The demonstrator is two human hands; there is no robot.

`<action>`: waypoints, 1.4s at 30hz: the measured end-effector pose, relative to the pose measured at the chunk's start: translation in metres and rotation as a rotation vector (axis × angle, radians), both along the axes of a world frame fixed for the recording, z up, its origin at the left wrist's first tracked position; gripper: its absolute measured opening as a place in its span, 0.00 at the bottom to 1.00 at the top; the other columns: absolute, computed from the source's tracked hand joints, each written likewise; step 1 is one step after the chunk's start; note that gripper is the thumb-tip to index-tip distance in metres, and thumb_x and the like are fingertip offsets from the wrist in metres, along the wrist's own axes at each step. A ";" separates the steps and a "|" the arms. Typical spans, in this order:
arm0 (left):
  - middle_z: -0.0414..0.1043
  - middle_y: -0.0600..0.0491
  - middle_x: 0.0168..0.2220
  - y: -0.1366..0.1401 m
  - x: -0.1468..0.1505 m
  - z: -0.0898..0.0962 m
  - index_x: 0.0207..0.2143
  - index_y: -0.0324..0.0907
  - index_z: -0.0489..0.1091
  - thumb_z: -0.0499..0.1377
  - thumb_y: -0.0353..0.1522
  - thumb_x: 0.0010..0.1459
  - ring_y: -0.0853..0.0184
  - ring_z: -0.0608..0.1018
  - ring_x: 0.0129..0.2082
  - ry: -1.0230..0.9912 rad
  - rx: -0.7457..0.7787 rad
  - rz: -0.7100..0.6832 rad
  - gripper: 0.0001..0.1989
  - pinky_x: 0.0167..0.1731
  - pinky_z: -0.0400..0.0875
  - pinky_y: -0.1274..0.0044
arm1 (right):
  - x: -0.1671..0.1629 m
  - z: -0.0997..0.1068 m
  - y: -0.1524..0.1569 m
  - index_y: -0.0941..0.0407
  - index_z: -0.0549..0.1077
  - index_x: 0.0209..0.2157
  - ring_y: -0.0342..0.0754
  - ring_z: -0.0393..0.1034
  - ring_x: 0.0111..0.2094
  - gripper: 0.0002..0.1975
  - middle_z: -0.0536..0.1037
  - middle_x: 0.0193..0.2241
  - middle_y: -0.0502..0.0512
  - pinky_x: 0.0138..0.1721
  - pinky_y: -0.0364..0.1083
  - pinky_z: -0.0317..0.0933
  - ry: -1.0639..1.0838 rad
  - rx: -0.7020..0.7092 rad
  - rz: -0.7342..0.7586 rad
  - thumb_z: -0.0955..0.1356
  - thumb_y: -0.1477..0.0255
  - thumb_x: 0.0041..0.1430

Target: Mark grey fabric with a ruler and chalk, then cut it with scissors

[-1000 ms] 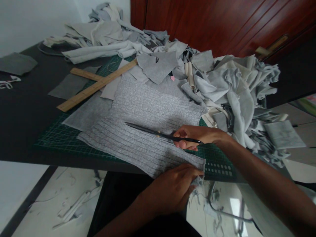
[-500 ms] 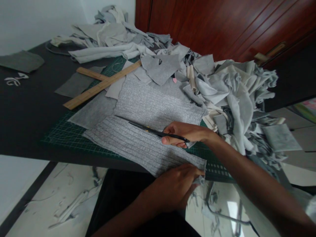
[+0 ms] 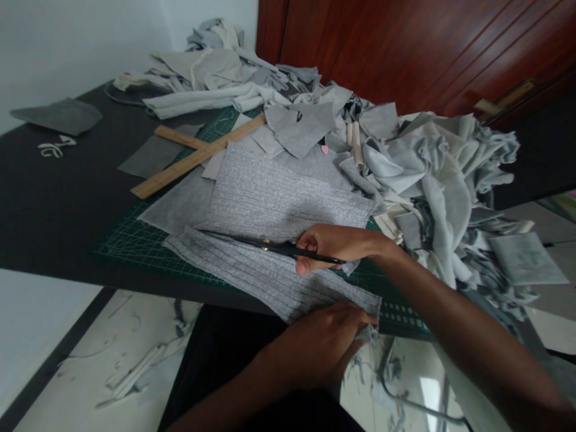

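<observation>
Head camera: right hand [image 3: 330, 245] grips black scissors [image 3: 265, 245] across ribbed grey fabric [image 3: 270, 204]; left hand [image 3: 326, 342] pinches its near edge.

We see two pale wooden rulers [image 3: 193, 157] crossed on a dark green gridded cutting mat [image 3: 130, 243], which lies on a black table [image 3: 54, 198]. A large heap of grey and cream fabric scraps [image 3: 432, 174] fills the table's right side and back. A loose dark grey fabric square [image 3: 60, 115] lies at the far left. Behind stands a reddish-brown wooden door [image 3: 405, 48].
</observation>
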State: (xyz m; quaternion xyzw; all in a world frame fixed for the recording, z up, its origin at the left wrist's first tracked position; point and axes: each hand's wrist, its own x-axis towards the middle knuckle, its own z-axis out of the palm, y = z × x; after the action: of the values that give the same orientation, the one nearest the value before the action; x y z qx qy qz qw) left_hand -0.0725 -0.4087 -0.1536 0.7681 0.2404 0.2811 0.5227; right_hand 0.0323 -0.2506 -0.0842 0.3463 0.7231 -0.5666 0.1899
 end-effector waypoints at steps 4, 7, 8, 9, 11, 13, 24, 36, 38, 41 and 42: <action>0.74 0.42 0.59 0.000 0.000 -0.001 0.60 0.38 0.66 0.50 0.30 0.74 0.58 0.75 0.62 -0.015 0.006 -0.015 0.16 0.62 0.71 0.65 | 0.002 -0.002 -0.005 0.54 0.60 0.21 0.36 0.52 0.15 0.33 0.60 0.13 0.40 0.18 0.39 0.49 0.083 -0.043 -0.113 0.72 0.42 0.56; 0.74 0.42 0.60 0.000 0.000 -0.001 0.60 0.39 0.65 0.50 0.30 0.73 0.57 0.75 0.62 -0.010 0.004 -0.015 0.16 0.62 0.70 0.64 | 0.003 -0.004 -0.004 0.53 0.57 0.21 0.35 0.50 0.15 0.34 0.57 0.13 0.39 0.17 0.39 0.48 0.133 -0.123 -0.146 0.71 0.40 0.56; 0.74 0.42 0.60 0.000 0.000 -0.001 0.60 0.39 0.65 0.50 0.30 0.73 0.57 0.75 0.62 -0.008 0.001 -0.013 0.16 0.62 0.70 0.64 | 0.004 -0.005 -0.003 0.53 0.57 0.21 0.35 0.50 0.15 0.34 0.56 0.13 0.38 0.17 0.39 0.48 0.142 -0.141 -0.137 0.71 0.39 0.55; 0.74 0.42 0.60 0.000 0.000 0.000 0.60 0.39 0.65 0.50 0.30 0.73 0.57 0.75 0.62 -0.008 0.000 -0.014 0.16 0.62 0.70 0.64 | 0.005 -0.006 -0.001 0.53 0.57 0.21 0.35 0.50 0.15 0.35 0.56 0.14 0.38 0.16 0.38 0.48 0.149 -0.150 -0.121 0.71 0.38 0.55; 0.74 0.42 0.60 0.001 0.000 0.000 0.60 0.39 0.66 0.50 0.29 0.73 0.58 0.75 0.62 -0.006 -0.003 -0.014 0.16 0.63 0.70 0.65 | 0.006 -0.008 0.003 0.54 0.58 0.22 0.35 0.51 0.15 0.35 0.57 0.14 0.39 0.16 0.38 0.49 0.155 -0.156 -0.078 0.71 0.37 0.54; 0.75 0.42 0.59 0.000 0.000 0.001 0.60 0.39 0.66 0.51 0.30 0.72 0.58 0.75 0.62 -0.004 -0.005 -0.010 0.16 0.62 0.70 0.65 | 0.007 -0.007 0.005 0.54 0.59 0.22 0.35 0.51 0.16 0.36 0.57 0.15 0.39 0.17 0.38 0.51 0.155 -0.158 -0.046 0.70 0.36 0.53; 0.74 0.42 0.60 0.000 0.000 0.001 0.61 0.38 0.65 0.50 0.30 0.73 0.58 0.75 0.62 0.006 -0.003 -0.008 0.17 0.63 0.69 0.66 | 0.004 -0.005 0.006 0.55 0.63 0.25 0.36 0.56 0.17 0.32 0.62 0.17 0.41 0.19 0.38 0.51 0.093 -0.071 0.031 0.72 0.41 0.55; 0.74 0.44 0.60 -0.001 -0.001 0.002 0.60 0.37 0.66 0.51 0.29 0.72 0.59 0.74 0.63 0.019 -0.014 0.023 0.17 0.64 0.68 0.67 | -0.002 -0.015 -0.001 0.54 0.58 0.23 0.35 0.51 0.16 0.33 0.58 0.16 0.39 0.17 0.38 0.50 0.255 -0.212 -0.102 0.73 0.41 0.54; 0.75 0.43 0.60 -0.002 -0.001 0.002 0.60 0.37 0.66 0.50 0.29 0.73 0.60 0.74 0.63 0.016 0.000 0.031 0.17 0.65 0.67 0.68 | -0.002 -0.018 -0.002 0.54 0.58 0.23 0.34 0.50 0.16 0.33 0.58 0.16 0.38 0.17 0.37 0.50 0.277 -0.232 -0.130 0.74 0.42 0.54; 0.74 0.44 0.60 -0.003 -0.002 0.002 0.60 0.37 0.66 0.50 0.28 0.73 0.62 0.74 0.63 0.020 0.020 0.032 0.16 0.65 0.66 0.70 | -0.003 -0.022 -0.002 0.54 0.60 0.23 0.34 0.51 0.15 0.32 0.59 0.14 0.38 0.16 0.37 0.49 0.280 -0.229 -0.127 0.75 0.44 0.55; 0.74 0.44 0.60 -0.003 -0.002 0.002 0.60 0.37 0.66 0.50 0.28 0.72 0.62 0.74 0.63 0.025 0.025 0.031 0.16 0.65 0.66 0.70 | -0.003 -0.023 -0.002 0.55 0.61 0.23 0.34 0.51 0.14 0.31 0.60 0.13 0.38 0.16 0.36 0.49 0.279 -0.225 -0.124 0.75 0.45 0.55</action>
State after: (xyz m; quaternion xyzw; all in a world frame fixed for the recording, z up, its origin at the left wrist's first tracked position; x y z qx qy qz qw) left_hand -0.0743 -0.4113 -0.1514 0.7741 0.2555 0.2825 0.5057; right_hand 0.0289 -0.2528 -0.1069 0.2849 0.6519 -0.6969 0.0903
